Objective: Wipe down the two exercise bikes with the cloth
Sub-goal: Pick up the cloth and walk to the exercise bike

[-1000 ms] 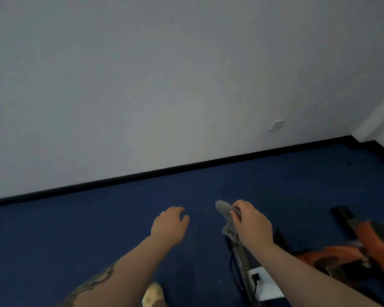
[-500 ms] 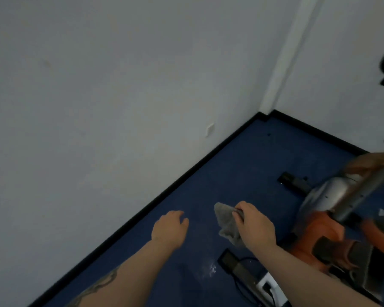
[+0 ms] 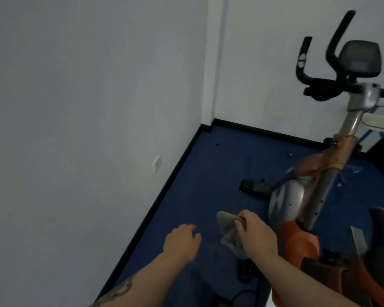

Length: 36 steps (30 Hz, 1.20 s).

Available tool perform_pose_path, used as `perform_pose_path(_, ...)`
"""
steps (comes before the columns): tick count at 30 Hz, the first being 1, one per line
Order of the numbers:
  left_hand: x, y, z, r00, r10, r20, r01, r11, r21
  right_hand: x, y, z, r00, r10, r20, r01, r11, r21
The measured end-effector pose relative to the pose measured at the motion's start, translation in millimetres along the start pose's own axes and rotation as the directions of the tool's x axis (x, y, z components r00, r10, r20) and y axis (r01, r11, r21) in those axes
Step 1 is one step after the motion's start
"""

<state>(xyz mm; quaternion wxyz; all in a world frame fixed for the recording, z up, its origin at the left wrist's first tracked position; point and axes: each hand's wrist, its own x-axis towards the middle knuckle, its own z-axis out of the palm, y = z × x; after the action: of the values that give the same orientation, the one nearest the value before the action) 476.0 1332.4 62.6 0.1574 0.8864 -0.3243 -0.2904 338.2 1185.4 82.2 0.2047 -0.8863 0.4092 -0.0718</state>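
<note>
1. The right hand (image 3: 256,234) holds the bunched cloth (image 3: 228,231) in a closed grip, ready for wiping.
2. The bike (image 3: 302,196) stands at two o'clock.
3. The left hand (image 3: 181,241) hangs loose, holding nothing.

Crumpled grey cloth (image 3: 227,231) hangs beside upright orange-silver exercise bike (image 3: 297,209).

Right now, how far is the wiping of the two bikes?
Done: nothing can be confirmed; no surface shows a wiped mark. In hand: the right hand grips the grey cloth in the air, beside the orange and silver exercise bike but not touching it. The left hand holds nothing. Left: this bike's handlebars, console and frame, and a second bike that is not clearly in view.
</note>
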Motion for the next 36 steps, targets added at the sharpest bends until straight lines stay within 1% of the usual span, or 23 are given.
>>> perform_pose_path(4,54.7,13.4,-27.9,0.998,0.066,0.013,-0.066,0.998,0.005,50.2,-6.6,-12.9,0.998,0.060,0.002,-0.060,0.998,-0.033)
perform_pose_path(8,121.2,32.3,-53.1,0.993,0.113,0.045,-0.115,0.992,0.055,106.1,-7.2,-16.6,0.993,0.105,-0.046,-0.105,0.994,0.005)
perform_pose_path(11,178.4,56.5,-69.6,0.973,0.211,0.098,-0.218,0.974,0.069,153.1,-5.9,-17.2,0.980,0.176,-0.090,-0.175,0.984,0.024)
perform_pose_path(15,250.6,96.3,-99.2,0.933,0.323,0.158,-0.343,0.932,0.119,206.2,-0.4,-27.4,0.954,0.264,-0.142,-0.261,0.965,0.038)
perform_pose_path(19,313.4,139.8,-119.1,0.886,0.422,0.192,-0.453,0.875,0.169,248.8,12.2,-47.1,0.905,0.379,-0.192,-0.368,0.925,0.090)
perform_pose_path(22,329.4,177.9,-110.0,0.836,0.480,0.266,-0.527,0.838,0.143,264.6,26.6,-71.1,0.870,0.432,-0.238,-0.423,0.902,0.089)
perform_pose_path(24,332.4,203.9,-97.9,0.785,0.526,0.327,-0.585,0.803,0.114,274.0,39.5,-87.8,0.847,0.452,-0.278,-0.450,0.890,0.077)
perform_pose_path(27,340.6,247.9,-86.8,0.705,0.618,0.349,-0.675,0.735,0.062,291.2,60.4,-113.1,0.799,0.500,-0.336,-0.485,0.864,0.133)
perform_pose_path(30,356.3,297.4,-89.8,0.653,0.703,0.281,-0.735,0.678,0.011,308.5,80.7,-137.2,0.726,0.555,-0.406,-0.494,0.832,0.254)
perform_pose_path(31,363.1,313.9,-93.1,0.645,0.720,0.256,-0.742,0.670,-0.015,313.7,87.7,-145.2,0.692,0.574,-0.437,-0.485,0.819,0.307)
perform_pose_path(33,377.2,346.8,-102.9,0.654,0.727,0.209,-0.731,0.678,-0.069,322.9,100.8,-161.8,0.613,0.616,-0.495,-0.448,0.787,0.425)
perform_pose_path(36,396.1,391.1,-119.7,0.671,0.738,0.074,-0.725,0.674,-0.141,334.0,119.3,-189.4,0.510,0.658,-0.554,-0.330,0.744,0.581)
